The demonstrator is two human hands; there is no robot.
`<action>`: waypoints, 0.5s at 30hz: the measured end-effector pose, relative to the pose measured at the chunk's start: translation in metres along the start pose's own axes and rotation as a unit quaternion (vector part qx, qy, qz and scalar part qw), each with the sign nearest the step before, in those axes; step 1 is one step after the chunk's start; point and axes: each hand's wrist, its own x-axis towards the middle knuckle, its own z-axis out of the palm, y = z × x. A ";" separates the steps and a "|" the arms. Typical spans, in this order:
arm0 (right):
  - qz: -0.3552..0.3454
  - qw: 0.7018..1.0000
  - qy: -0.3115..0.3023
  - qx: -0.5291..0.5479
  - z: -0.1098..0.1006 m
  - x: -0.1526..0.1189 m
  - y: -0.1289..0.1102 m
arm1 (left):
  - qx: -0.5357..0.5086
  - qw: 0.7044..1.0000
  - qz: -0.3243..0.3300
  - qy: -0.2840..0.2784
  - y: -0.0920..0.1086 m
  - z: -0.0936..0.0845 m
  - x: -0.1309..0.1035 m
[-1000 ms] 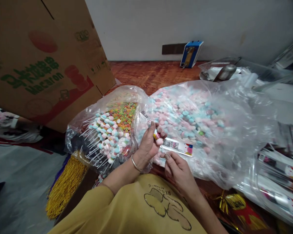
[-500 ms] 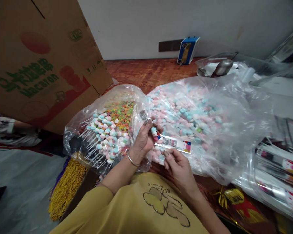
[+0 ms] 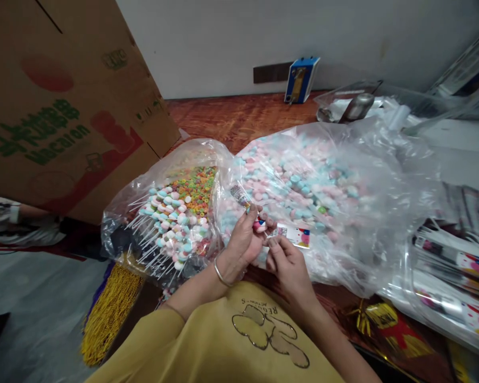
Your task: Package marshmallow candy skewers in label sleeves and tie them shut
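A small pink-and-white candy (image 3: pixel 259 225) sits just below the middle of the frame, pinched in the fingertips of the left hand (image 3: pixel 242 243), which is curled closed around it; a thin clear wrapper (image 3: pixel 239 195) with a printed label sticks up from that grip toward the upper left. Just to the right, the right hand (image 3: pixel 284 263) closes narrow, thumb and forefinger pinching the near end of a flat printed sleeve (image 3: pixel 293 234) whose far end points right; whether the candy is already inside the sleeve cannot be told. The left wrist wears a thin bangle (image 3: pixel 219 274). Both hands hover over the lower edge of a big clear bag (image 3: pixel 343 213) of pink, blue and white candies that fills the centre and right of the frame. Touching it on the left is a smaller bag (image 3: pixel 159 181) holding candy skewers (image 3: pixel 171 226) with white sticks fanned toward the lower left, and small multicoloured rings (image 3: pixel 195 183) behind them. Both bags lie on a red-brown desk (image 3: pixel 231 117). In the upper left leans a cardboard box (image 3: pixel 64 106) with green lettering. A blue device (image 3: pixel 299 80) stands at the wall at top centre. Yellow tassels (image 3: pixel 107 314) hang at the lower left, and printed packets in plastic (image 3: pixel 451 276) pile up at the right edge. The person's yellow shirt (image 3: pixel 243 346) fills the bottom centre. At the far left edge, another person's arm (image 3: pixel 19 213) shows under the box.
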 end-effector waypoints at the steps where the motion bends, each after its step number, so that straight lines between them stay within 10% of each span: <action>1: 0.058 0.994 -0.034 0.084 0.000 0.000 -0.003 | -0.010 1.000 -0.007 -0.010 0.003 -0.001 0.000; 8: 0.113 0.963 -0.096 0.227 -0.002 -0.001 -0.011 | -0.026 0.997 0.009 -0.078 0.029 -0.010 0.013; 12: -0.020 0.998 -0.050 -0.029 -0.007 -0.004 -0.005 | -0.004 0.998 0.046 -0.046 0.034 -0.004 0.016; 15: -0.214 0.929 0.031 -0.300 -0.008 -0.006 0.002 | 0.008 0.999 0.053 -0.001 0.033 0.002 0.017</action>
